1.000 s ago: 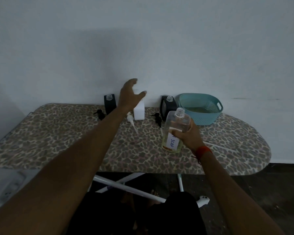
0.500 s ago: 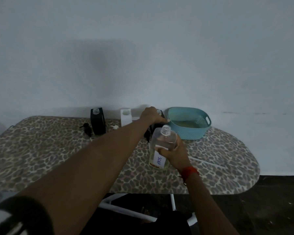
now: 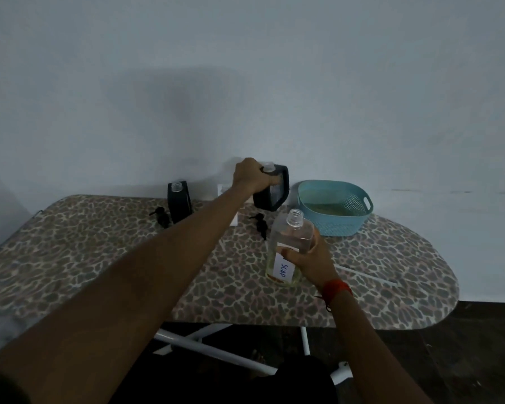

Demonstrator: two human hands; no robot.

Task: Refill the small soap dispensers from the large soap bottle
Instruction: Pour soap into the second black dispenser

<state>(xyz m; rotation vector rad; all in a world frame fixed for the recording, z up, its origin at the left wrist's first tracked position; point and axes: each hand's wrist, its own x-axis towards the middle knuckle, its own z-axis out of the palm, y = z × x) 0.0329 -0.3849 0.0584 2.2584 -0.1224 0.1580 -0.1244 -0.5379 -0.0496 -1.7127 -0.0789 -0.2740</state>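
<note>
My left hand grips a black soap dispenser by its top and holds it tilted, lifted off the board at the back. My right hand holds the large clear soap bottle, uncapped, with a white label reading SOAP and a little yellowish liquid at the bottom. A second black dispenser stands open at the back left. Two black pump heads lie on the leopard-print board. A white dispenser is mostly hidden behind my left forearm.
A teal plastic basket sits at the back right, close to the lifted dispenser. A thin white tube lies on the board to the right of the large bottle. The wall stands right behind the board. White legs show below.
My left hand moved from the white dispenser to the right black dispenser, gripped it and lifted it off the board. My right hand kept hold of the large bottle.
</note>
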